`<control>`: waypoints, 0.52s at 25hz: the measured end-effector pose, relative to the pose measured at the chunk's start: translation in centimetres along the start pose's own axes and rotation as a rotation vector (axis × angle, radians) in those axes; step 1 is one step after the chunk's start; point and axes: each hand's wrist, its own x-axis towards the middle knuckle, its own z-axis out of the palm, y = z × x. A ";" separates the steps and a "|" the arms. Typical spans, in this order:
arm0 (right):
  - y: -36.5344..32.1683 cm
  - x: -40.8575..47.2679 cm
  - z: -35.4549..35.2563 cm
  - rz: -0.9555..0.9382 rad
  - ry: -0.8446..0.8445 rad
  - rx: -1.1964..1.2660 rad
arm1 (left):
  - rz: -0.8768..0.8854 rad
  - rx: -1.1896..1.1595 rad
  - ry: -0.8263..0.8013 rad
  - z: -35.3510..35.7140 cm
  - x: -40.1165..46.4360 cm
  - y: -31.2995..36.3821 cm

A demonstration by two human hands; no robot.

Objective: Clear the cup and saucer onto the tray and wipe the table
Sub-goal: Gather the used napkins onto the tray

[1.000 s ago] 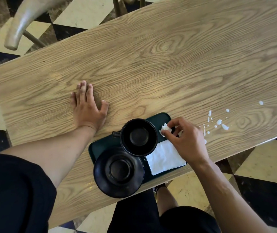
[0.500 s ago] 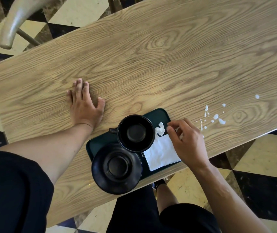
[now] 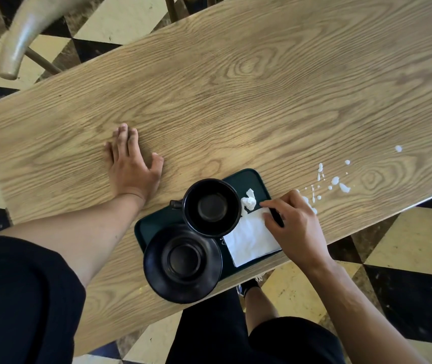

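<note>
Both hands: left (image 3: 130, 166) flat on table (image 3: 262, 88); right (image 3: 292, 222) pinching napkin (image 3: 251, 240) on tray (image 3: 154, 224).

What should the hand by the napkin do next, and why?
Probably pinch the napkin and lift it off the tray. The right hand is at its corner, cup and saucer are already on the tray, and white drops still dot the table.

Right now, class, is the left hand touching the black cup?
Apart. The head view shows the left hand lying flat on the table, with a strip of bare wood between its thumb and the black cup on the tray.
</note>
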 end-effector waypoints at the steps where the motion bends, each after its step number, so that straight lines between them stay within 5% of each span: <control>1: 0.0 0.0 -0.1 -0.004 0.002 0.000 | 0.000 0.002 -0.002 0.0 0.0 0.0; 13: 0.2 0.3 -1.1 -0.121 -0.062 0.106 | 0.002 0.011 -0.004 0.0 0.0 0.1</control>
